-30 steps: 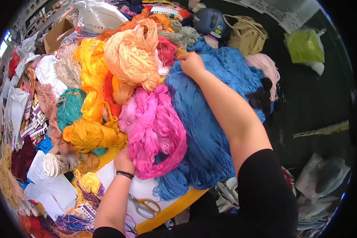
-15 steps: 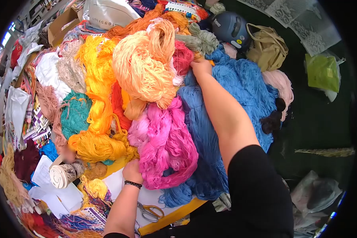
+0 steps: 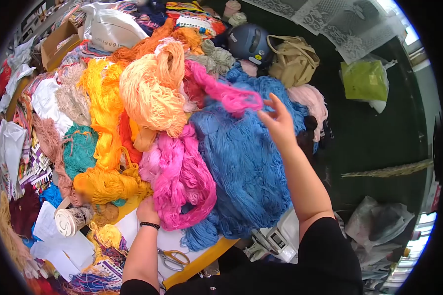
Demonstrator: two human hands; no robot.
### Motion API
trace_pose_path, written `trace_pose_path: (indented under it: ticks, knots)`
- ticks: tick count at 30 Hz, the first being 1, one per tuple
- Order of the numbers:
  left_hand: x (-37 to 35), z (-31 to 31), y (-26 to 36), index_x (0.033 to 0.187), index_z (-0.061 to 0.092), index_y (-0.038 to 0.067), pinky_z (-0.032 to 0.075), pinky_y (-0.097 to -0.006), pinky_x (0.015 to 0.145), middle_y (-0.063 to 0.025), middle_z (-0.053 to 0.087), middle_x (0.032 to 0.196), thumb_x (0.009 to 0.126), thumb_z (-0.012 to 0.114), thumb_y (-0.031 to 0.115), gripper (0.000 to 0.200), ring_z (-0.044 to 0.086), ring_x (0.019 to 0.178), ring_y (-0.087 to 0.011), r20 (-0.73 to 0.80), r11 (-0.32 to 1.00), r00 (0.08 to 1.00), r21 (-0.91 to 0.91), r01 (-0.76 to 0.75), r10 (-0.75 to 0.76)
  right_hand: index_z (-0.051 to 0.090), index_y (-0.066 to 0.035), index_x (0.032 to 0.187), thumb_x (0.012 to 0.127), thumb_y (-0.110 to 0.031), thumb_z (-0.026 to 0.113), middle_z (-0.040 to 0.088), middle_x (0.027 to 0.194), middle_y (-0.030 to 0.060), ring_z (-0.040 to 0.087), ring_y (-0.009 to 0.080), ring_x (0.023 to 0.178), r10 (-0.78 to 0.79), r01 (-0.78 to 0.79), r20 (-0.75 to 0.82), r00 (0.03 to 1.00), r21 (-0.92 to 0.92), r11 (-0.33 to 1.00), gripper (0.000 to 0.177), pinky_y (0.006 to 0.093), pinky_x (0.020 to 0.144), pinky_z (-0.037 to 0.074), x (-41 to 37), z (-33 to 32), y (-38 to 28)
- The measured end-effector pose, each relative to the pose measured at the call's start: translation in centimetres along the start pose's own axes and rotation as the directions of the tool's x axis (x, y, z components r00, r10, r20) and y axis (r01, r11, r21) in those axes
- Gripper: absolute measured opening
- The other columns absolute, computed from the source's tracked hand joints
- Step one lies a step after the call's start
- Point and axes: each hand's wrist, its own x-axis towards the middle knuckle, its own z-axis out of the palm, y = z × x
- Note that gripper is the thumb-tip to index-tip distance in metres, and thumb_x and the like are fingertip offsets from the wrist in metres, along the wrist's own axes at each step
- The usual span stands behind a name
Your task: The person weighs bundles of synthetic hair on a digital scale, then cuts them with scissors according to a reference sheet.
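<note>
My right hand (image 3: pixel 279 120) is raised over the blue yarn (image 3: pixel 246 157), its fingers apart. Just left of its fingertips, the end of a bright pink skein (image 3: pixel 236 97) stretches from the red-pink yarn (image 3: pixel 194 88) across the blue; no grip on it shows. My left hand (image 3: pixel 147 210), with a dark bracelet at the wrist, is at the lower left edge of a large magenta skein (image 3: pixel 184 182); its fingers are hidden. A big peach skein (image 3: pixel 150 93) lies above the magenta one, with golden yellow yarn (image 3: pixel 108 184) to the left.
Scissors (image 3: pixel 173 259) lie near the table's yellow edge (image 3: pixel 199 268). A lidded cup (image 3: pixel 69 221) and papers (image 3: pixel 59 246) are at lower left. At the back are a dark blue helmet (image 3: pixel 246 44), a beige bag (image 3: pixel 294 61) and a white bag (image 3: pixel 113 29). A green package (image 3: pixel 364 81) lies right.
My right hand has moved from the red-pink yarn out over the blue yarn, and its fingers have spread. A bright pink skein now extends across the blue. The view has shifted right.
</note>
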Motion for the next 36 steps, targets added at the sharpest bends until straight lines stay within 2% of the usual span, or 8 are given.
trace_pose_path:
  ticks: [8,15,19,23,26,29,33,36]
  knots:
    - [-0.1,0.3,-0.1,0.091,0.062,0.008,0.046,-0.0453,0.07,-0.0149,0.063,0.085,0.075,0.061,0.029,0.026,0.059,0.083,-0.0359,-0.091,0.999,0.996,0.033,-0.011,0.014,0.067,-0.006,0.098,0.071,-0.017,0.065,0.065,0.102,0.0134,0.06,0.0329,0.094,-0.244,0.256,0.089,0.966,-0.482,0.838,0.029,0.0418,0.082,0.048,-0.2,5.4,4.4]
    - [0.2,-0.5,0.7,0.091,0.061,0.008,0.046,-0.0454,0.07,-0.0145,0.063,0.086,0.077,0.059,0.029,0.025,0.059,0.083,-0.0362,-0.096,0.999,0.995,-0.038,-0.034,0.03,0.052,-0.016,0.125,0.071,-0.02,0.067,0.054,0.123,0.0098,0.049,0.0336,0.114,-0.294,0.301,0.094,0.951,-0.495,0.816,0.056,0.0473,0.093,0.039,-0.5,7.4,4.1]
    - [0.2,-0.8,0.9,0.093,0.061,0.008,0.045,-0.0463,0.07,-0.0156,0.063,0.087,0.079,0.056,0.026,0.023,0.058,0.085,-0.0374,-0.061,1.0,0.998,-0.014,0.007,-0.008,0.064,-0.012,0.105,0.076,-0.017,0.066,0.057,0.119,0.0093,0.049,0.0314,0.113,-0.39,0.42,0.169,0.905,-0.492,0.763,0.029,0.0466,0.093,0.038,-0.5,7.4,3.7]
    - [0.0,-1.3,1.5,0.095,0.061,0.009,0.045,-0.0471,0.071,-0.016,0.063,0.089,0.079,0.056,0.027,0.025,0.058,0.086,-0.0379,-0.08,1.0,0.997,-0.021,-0.009,0.007,0.063,-0.004,0.094,0.092,-0.015,0.053,0.063,0.091,0.0094,0.059,0.018,0.084,-0.186,0.186,-0.01,0.982,0.133,0.973,0.015,0.0273,0.074,0.044,-3.0,4.3,-3.3]
    - [0.2,-1.4,1.5,0.097,0.061,0.011,0.044,-0.0476,0.071,-0.0167,0.063,0.089,0.079,0.056,0.03,0.027,0.058,0.086,-0.0386,-0.073,1.0,0.997,-0.03,0.002,-0.005,0.058,0.001,0.104,0.094,-0.009,0.047,0.06,0.095,0.006,0.055,0.0136,0.09,-0.3,0.334,-0.194,0.934,0.174,0.926,0.018,0.0263,0.081,0.043,-9.0,-2.2,-10.0]
    - [0.3,-2.3,2.5,0.099,0.061,0.01,0.045,-0.0472,0.071,-0.0181,0.064,0.089,0.08,0.055,0.03,0.028,0.059,0.087,-0.0392,-0.06,0.998,0.998,-0.062,-0.004,0.0,0.052,-0.001,0.122,0.098,-0.027,0.038,0.055,0.123,0.0167,0.055,0.0318,0.111,-0.348,0.634,-0.552,0.758,0.497,0.592,0.038,0.047,0.096,0.042,-15.1,-8.0,-12.1]
    - [0.1,-1.8,2.1,0.106,0.061,0.012,0.046,-0.0459,0.074,-0.0183,0.064,0.092,0.081,0.055,0.03,0.032,0.059,0.089,-0.0395,-0.131,0.989,0.99,-0.13,-0.075,0.058,0.051,0.004,0.122,0.094,-0.025,0.044,0.051,0.128,0.0202,0.052,0.0403,0.114,-0.502,0.731,-0.55,0.667,0.614,0.298,0.041,0.0516,0.102,0.036,-24.8,-13.0,-13.1]
    - [-0.5,-2.5,2.8,0.106,0.061,0.009,0.046,-0.0453,0.074,-0.0207,0.063,0.092,0.081,0.055,0.03,0.033,0.058,0.09,-0.041,-0.173,0.985,0.98,-0.123,-0.122,0.1,0.055,0.004,0.102,0.082,-0.015,0.064,0.057,0.104,0.0132,0.058,0.023,0.073,-0.473,0.703,-0.547,0.691,0.66,0.265,0.029,0.0334,0.064,0.047,-28.9,-12.8,-11.0]
